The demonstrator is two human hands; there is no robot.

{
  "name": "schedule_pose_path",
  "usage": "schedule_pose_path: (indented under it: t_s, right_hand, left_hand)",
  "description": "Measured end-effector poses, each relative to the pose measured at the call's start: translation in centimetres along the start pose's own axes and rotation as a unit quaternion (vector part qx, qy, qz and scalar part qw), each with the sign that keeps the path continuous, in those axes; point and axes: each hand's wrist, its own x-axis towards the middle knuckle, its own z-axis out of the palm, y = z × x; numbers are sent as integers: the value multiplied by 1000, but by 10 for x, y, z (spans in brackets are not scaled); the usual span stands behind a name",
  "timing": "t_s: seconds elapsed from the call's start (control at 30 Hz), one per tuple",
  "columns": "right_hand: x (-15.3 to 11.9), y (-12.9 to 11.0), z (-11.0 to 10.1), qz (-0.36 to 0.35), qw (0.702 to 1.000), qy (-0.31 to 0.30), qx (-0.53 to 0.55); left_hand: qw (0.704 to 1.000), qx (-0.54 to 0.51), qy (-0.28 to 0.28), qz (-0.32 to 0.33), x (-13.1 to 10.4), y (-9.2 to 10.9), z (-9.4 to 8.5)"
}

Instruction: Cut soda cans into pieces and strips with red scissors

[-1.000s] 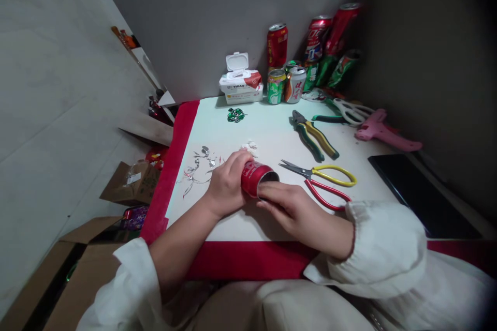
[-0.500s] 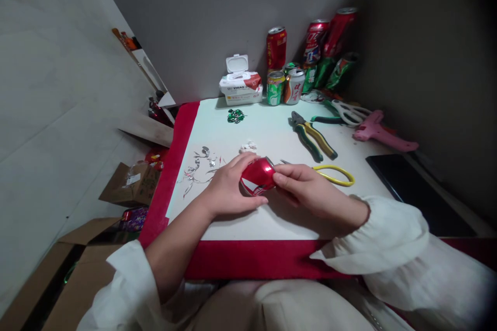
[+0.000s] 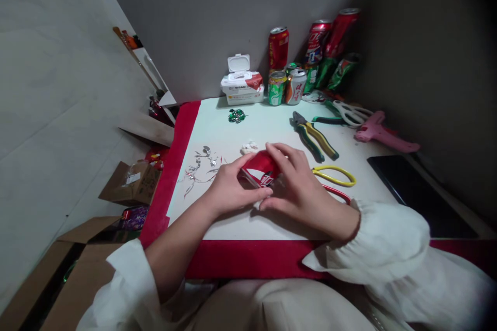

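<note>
A red can [image 3: 262,168] with white markings lies between my hands over the white sheet on the table. My left hand [image 3: 229,189] wraps round its left side, thumb along the front. From the right, my right hand [image 3: 297,189] grips the other end, with fingers over the top and thumb below. Its right end is hidden by my right hand. Behind the can lies a small white clump [image 3: 249,148]. Thin silvery scraps [image 3: 200,165] are spread to the left. Just right of my right hand are a yellow handle loop [image 3: 337,176] and part of a red one [image 3: 338,194].
Green-yellow pliers [image 3: 316,137], a pink glue gun [image 3: 384,134] and a black tablet [image 3: 419,194] lie on the right. A wipes pack [image 3: 243,88] and several cans [image 3: 296,88] stand at the back. Green shiny pieces [image 3: 236,116] lie before the pack. Cardboard boxes [image 3: 93,269] stand lower left.
My right hand has gone from pinching the can's right end to wrapping round it. The can has turned, showing more of its white marking. A red handle now shows beside my right hand.
</note>
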Motion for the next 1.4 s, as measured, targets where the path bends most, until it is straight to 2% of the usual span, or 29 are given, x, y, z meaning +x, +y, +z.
schedule_pose_path:
  t_s: [0.13,0.27,0.33,0.43,0.5,0.53,0.57,0.63,0.73,0.8,0.87,1.0,1.03,1.1,1.2,1.3,1.4]
  right_hand:
    - [-2,-3,6,12,1000,3,1]
    - [1,-3,2,49,989,33,133]
    - [3,-4,-2,104,957,24,268]
    - [5,-6,-5,184,861,-13,473]
    - [5,-8,-4,206,820,-33,533]
    - [5,-8,-3,211,815,-43,538]
    - [5,-8,-2,212,820,-51,528]
    - [4,-8,-1,216,852,-61,474]
    - [3,-6,2,213,903,-33,371]
    - [2,-4,5,205,914,-8,349]
    - [2,-3,7,207,903,11,377]
    - [5,-4,7,222,849,5,480]
    - [5,-5,7,221,843,-1,490]
    - [5,-7,6,214,851,-6,479]
    - [2,-10,4,186,892,-3,412]
    - [-1,-9,1,120,940,3,320]
    - [-1,-9,-1,55,961,-24,269]
  left_hand:
    - [999,-3,-33,24,-2,-2,1]
    - [990,-113,-86,11,0,-2,0]
    - [982,-153,-109,-13,1,0,-2]
    - [977,-165,-136,-27,2,5,-5]
    - [978,-161,-130,-28,2,7,-6]
    - [980,-156,-116,-32,2,8,-6]
    - [983,-149,-98,-39,2,7,-6]
    - [990,-117,-56,-50,1,6,-5]
    - [999,-37,-12,-30,0,2,-3]
    - [1000,7,-3,1,0,2,-4]
    - [999,32,-2,28,0,2,-6]
    - [996,68,-1,50,-1,3,-12]
    - [996,78,-5,50,-1,4,-13]
    - [995,86,-21,48,-1,3,-15]
    - [996,42,-66,37,-1,0,-17]
    - [992,-78,-98,-11,-1,-5,-18]
    - [979,-166,-97,-67,-1,-7,-16]
